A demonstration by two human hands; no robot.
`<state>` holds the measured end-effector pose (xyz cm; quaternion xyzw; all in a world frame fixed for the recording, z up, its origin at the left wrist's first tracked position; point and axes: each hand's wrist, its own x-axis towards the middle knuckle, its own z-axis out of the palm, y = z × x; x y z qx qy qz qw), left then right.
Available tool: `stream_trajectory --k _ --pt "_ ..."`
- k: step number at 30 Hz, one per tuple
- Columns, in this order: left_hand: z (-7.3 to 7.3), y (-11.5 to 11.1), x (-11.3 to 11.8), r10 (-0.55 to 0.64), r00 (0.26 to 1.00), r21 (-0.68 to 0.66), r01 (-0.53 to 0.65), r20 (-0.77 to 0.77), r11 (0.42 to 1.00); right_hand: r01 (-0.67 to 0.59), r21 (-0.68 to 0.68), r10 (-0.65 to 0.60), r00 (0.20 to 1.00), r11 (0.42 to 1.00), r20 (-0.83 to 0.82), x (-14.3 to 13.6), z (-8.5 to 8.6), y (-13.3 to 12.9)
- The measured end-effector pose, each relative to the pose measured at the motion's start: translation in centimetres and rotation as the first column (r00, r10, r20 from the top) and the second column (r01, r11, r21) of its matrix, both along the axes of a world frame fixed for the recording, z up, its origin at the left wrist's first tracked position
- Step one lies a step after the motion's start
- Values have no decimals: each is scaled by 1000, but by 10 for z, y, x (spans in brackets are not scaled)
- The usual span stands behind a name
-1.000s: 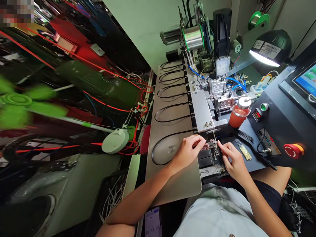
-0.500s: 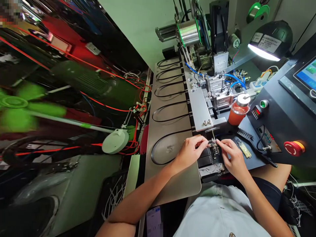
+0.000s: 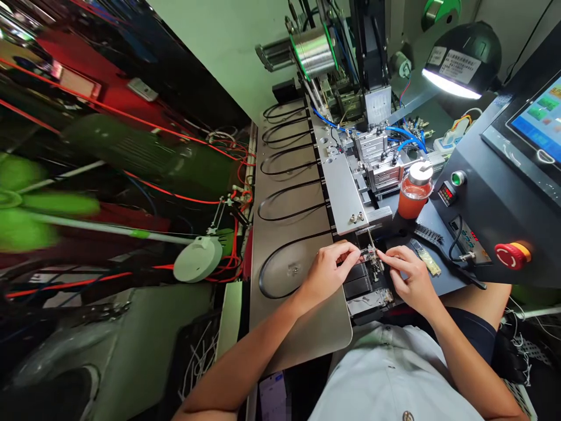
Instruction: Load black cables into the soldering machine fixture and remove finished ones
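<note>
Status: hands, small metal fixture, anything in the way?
Left hand: fingers at small silver metal fixture, grip unclear. Right hand: index finger at fixture's opposite side. Silver-lidded orange-red jar stands apart, not blocking.

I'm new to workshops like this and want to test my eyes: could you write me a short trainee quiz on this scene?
1. Where are the fingertips of the left hand and right hand?
A) At the metal fixture
B) On the jar
C) On the screen
2. True or false: the lamp is lit.
3. How many black loops show on the plate?

Key: 1 A; 2 true; 3 five.
</note>
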<state>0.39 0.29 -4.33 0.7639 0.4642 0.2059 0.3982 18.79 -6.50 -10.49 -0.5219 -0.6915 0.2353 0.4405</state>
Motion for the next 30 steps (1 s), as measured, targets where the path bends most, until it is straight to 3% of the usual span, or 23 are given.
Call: stream_trajectory --k 5,10,18,24,30 --pt "-1 0 0 5 1000 -27 -4 13 1000 57 -33 -57 998 998 -7 3 -1 0" --pt "-4 -2 -1 -7 1000 -9 7 -12 1000 1 -32 0 1000 999 24 1 0 0" --pt "-3 -7 0 -23 1000 13 22 9 1000 198 -98 -204 978 975 -53 3 17 -7" --pt "6 -20 4 -76 996 62 73 50 995 -21 -301 -110 905 953 -412 -11 28 -8" --pt "9 -26 6 -126 992 143 120 33 982 -48 -299 -96 887 953 -451 -14 36 -11"
